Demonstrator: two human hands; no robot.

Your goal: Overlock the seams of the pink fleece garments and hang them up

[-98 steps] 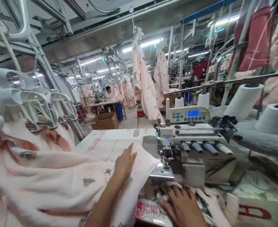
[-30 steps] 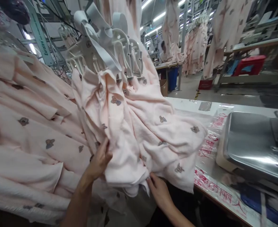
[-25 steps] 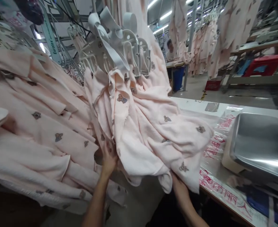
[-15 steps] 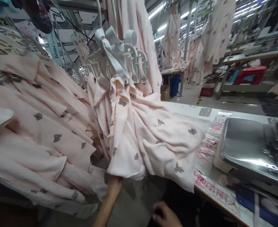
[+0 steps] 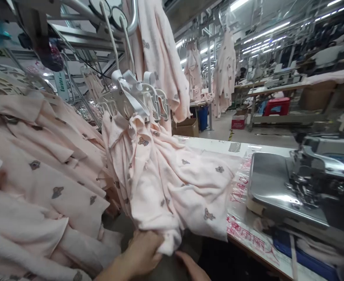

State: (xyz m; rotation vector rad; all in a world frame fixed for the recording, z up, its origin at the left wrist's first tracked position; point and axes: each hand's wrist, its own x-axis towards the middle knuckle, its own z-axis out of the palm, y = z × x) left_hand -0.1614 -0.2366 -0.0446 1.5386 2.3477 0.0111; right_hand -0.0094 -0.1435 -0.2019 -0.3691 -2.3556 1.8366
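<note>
A pale pink garment (image 5: 166, 183) with small grey bear prints hangs from a white clip hanger (image 5: 133, 99) and drapes onto the white table (image 5: 215, 146). My left hand (image 5: 141, 253) is closed round the bunched lower hem of this garment at the bottom of the view. Just to its right my right hand (image 5: 191, 267) shows only partly, fingers stretched toward the same hem, touching nothing I can make out. A sewing machine (image 5: 318, 175) with a shiny metal plate (image 5: 268, 183) stands to the right.
More pink garments (image 5: 43, 168) hang packed at the left. Printed plastic sheeting (image 5: 242, 230) covers the table's near edge. Behind are cardboard boxes (image 5: 185, 127), a red stool (image 5: 275, 106), hanging garments (image 5: 224, 74) and other work tables.
My view swung left from the machine to the hanging garments. My left hand slid down the garment and now grips its hem lower down; my right hand dropped below it.
</note>
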